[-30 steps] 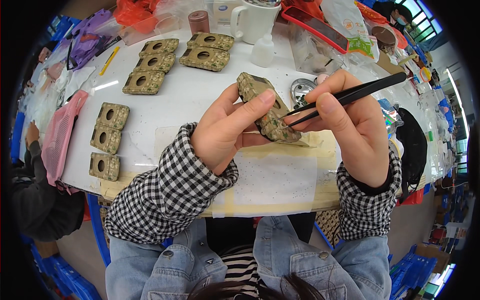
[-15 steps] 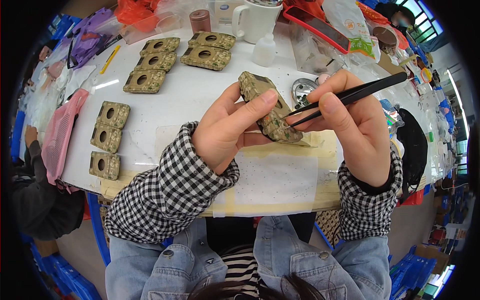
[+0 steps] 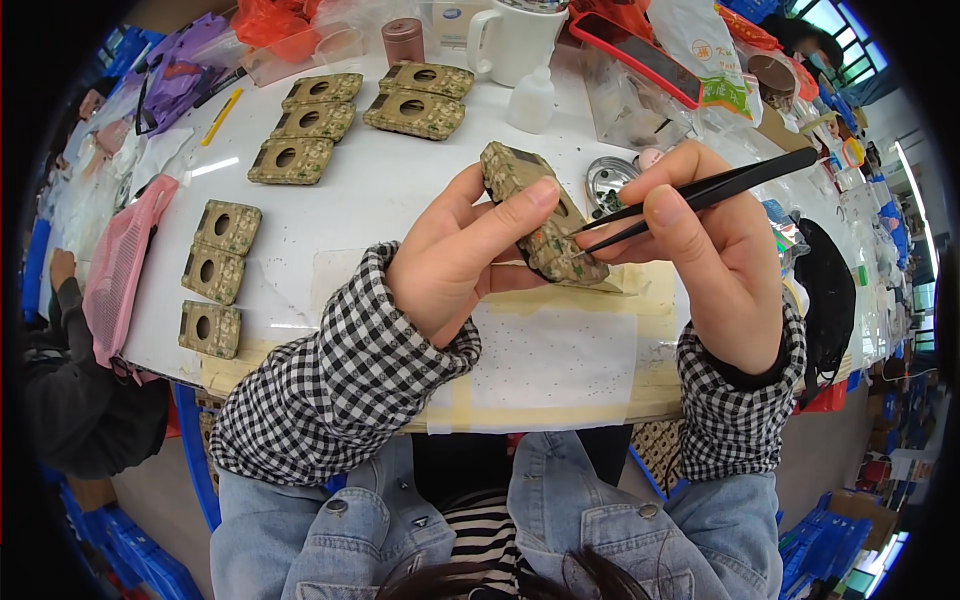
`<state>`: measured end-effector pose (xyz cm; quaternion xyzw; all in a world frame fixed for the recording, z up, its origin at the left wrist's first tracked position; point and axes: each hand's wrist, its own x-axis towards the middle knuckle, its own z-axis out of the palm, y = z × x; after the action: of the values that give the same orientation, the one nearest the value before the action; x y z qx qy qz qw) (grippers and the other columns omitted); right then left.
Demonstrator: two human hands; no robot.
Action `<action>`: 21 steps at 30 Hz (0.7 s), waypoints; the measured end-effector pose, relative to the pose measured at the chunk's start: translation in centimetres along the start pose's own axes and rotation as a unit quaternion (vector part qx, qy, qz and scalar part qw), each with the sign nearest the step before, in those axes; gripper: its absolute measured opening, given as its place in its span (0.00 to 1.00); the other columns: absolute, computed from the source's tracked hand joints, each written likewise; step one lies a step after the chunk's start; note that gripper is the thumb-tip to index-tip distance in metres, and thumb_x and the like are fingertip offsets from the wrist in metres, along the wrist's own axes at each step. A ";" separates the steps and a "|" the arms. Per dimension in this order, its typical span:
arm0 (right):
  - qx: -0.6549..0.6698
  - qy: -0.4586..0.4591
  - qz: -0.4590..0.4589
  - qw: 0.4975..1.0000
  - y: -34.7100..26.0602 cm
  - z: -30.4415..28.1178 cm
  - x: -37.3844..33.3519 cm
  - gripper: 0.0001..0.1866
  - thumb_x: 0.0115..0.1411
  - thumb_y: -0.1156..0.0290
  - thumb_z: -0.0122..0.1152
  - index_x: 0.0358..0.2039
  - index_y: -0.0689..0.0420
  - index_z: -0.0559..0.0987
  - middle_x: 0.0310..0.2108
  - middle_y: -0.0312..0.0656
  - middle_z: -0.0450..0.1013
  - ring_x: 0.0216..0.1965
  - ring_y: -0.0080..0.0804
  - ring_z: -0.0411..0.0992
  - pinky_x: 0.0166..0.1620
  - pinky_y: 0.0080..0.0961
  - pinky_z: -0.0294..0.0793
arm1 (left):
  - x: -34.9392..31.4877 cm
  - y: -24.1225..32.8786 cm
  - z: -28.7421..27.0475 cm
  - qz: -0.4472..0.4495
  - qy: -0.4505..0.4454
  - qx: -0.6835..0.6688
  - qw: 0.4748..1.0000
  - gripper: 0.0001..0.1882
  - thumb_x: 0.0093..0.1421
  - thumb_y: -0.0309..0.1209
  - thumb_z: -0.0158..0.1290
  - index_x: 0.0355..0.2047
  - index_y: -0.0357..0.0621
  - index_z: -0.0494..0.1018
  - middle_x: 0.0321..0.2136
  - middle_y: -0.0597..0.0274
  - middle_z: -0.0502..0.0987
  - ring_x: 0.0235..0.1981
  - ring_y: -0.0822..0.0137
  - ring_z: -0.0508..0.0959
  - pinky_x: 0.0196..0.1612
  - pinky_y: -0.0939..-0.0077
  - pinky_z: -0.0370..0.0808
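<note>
My left hand (image 3: 470, 245) is closed around a camouflage-patterned toy tank hull (image 3: 522, 185), thumb on its top face, and holds it tilted above the table. The hull has a round hole, partly covered by my thumb. In my right hand (image 3: 715, 250) is a pair of black tweezers (image 3: 740, 180), pinched between thumb and fingers. Their tips are at the hull's near end; whether they grip a small part there is too small to tell. Similar hulls stand in groups on the table, including one hull (image 3: 209, 329) at the left and another (image 3: 415, 113) farther back.
A round clear dish (image 3: 607, 178) with small dark green bits sits just beyond my right hand. White paper (image 3: 550, 365) is taped at the near table edge. Farther back are a white bottle (image 3: 530, 102), a mug (image 3: 522, 45) and a red-cased phone (image 3: 637, 58). A pink mesh bag (image 3: 128, 270) lies left.
Almost nothing differs. Both hands, the hull and the tweezers keep their pose, and the whole view has shifted very slightly.
</note>
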<state>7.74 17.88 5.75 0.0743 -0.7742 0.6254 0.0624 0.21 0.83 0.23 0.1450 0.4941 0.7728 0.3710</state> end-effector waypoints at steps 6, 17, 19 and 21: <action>0.001 0.015 -0.001 1.000 0.0 0.2 -0.1 0.13 0.66 0.65 0.43 0.37 0.65 0.67 0.34 0.46 0.72 0.36 0.34 0.77 0.40 0.23 0.78 | 0.0 -0.1 -0.1 0.000 -0.003 -0.005 1.000 0.25 0.64 0.43 0.43 0.53 0.38 0.58 0.45 0.56 0.71 0.45 0.66 0.75 0.48 0.68 0.75; -0.145 0.068 -0.214 0.964 0.6 -0.2 -1.2 0.11 0.57 0.75 0.57 0.40 0.65 0.77 0.36 0.45 0.75 0.38 0.32 0.72 0.43 0.22 0.70 | -0.4 0.3 0.2 0.008 0.012 -0.125 0.992 0.23 0.66 0.42 0.38 0.58 0.47 0.53 0.46 0.60 0.68 0.48 0.66 0.73 0.49 0.70 0.75; -0.214 0.051 -0.251 0.943 0.7 -0.1 -1.2 0.12 0.55 0.76 0.60 0.40 0.63 0.77 0.37 0.46 0.74 0.37 0.36 0.73 0.42 0.25 0.71 | -0.4 0.3 0.1 0.012 0.007 -0.127 0.992 0.24 0.66 0.42 0.38 0.58 0.47 0.53 0.46 0.59 0.69 0.47 0.66 0.73 0.49 0.70 0.75; -0.227 0.046 -0.254 0.939 0.8 0.4 -1.4 0.12 0.54 0.76 0.60 0.41 0.62 0.78 0.37 0.46 0.74 0.37 0.37 0.73 0.41 0.26 0.72 | -0.3 0.2 0.0 0.012 0.002 -0.126 0.992 0.24 0.66 0.42 0.38 0.58 0.47 0.53 0.46 0.59 0.69 0.47 0.66 0.74 0.49 0.71 0.76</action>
<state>8.97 17.75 4.68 0.2235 -0.8470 0.3993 0.2704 0.34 0.52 0.48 0.1015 0.3918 0.8336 0.3760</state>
